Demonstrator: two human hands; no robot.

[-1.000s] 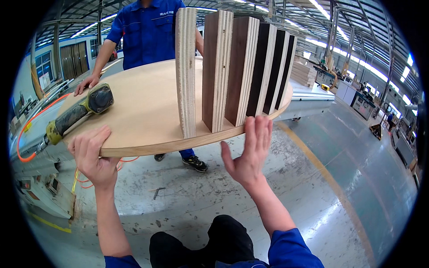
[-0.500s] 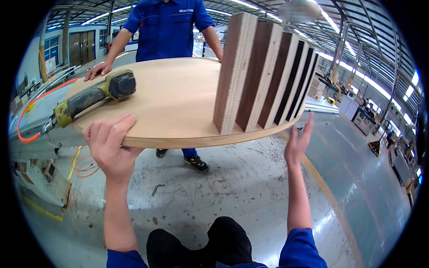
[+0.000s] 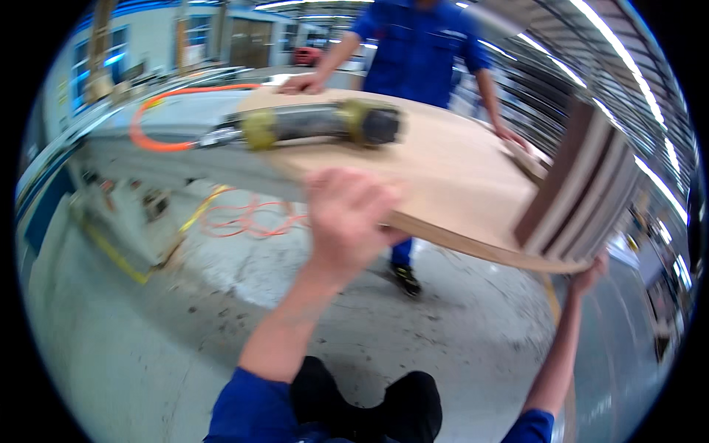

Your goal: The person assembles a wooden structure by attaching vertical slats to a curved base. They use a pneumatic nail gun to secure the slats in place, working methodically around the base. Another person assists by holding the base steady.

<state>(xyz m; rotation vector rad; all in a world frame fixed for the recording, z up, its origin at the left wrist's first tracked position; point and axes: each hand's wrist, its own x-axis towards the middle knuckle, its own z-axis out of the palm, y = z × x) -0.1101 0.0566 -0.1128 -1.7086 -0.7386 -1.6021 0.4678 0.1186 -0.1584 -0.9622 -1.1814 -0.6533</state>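
Note:
A round light-wood board (image 3: 450, 173) is held up level with my chest, and my left hand (image 3: 351, 210) closes over its near-left edge. Under its right edge, my right hand (image 3: 589, 275) grips the rim, partly hidden behind the board. Along the right side of the board stand several upright wooden slats (image 3: 583, 192) with dark and pale edges. A worn yellow-and-black air tool (image 3: 310, 124) lies across the left part of the board, just beyond my left hand. An orange air hose (image 3: 159, 144) is joined to its end by a metal fitting.
Across the board stands a co-worker (image 3: 417, 55) in blue, left hand and right hand (image 3: 303, 83) at its far edge. More orange hose (image 3: 247, 218) lies coiled on the grey floor (image 3: 458, 340). At the left, a long metal machine bed (image 3: 111, 151) runs back.
My view has swung left, so the board, tool and slats sit further right in it. My right hand has gone from open beside the rim to closed on it.

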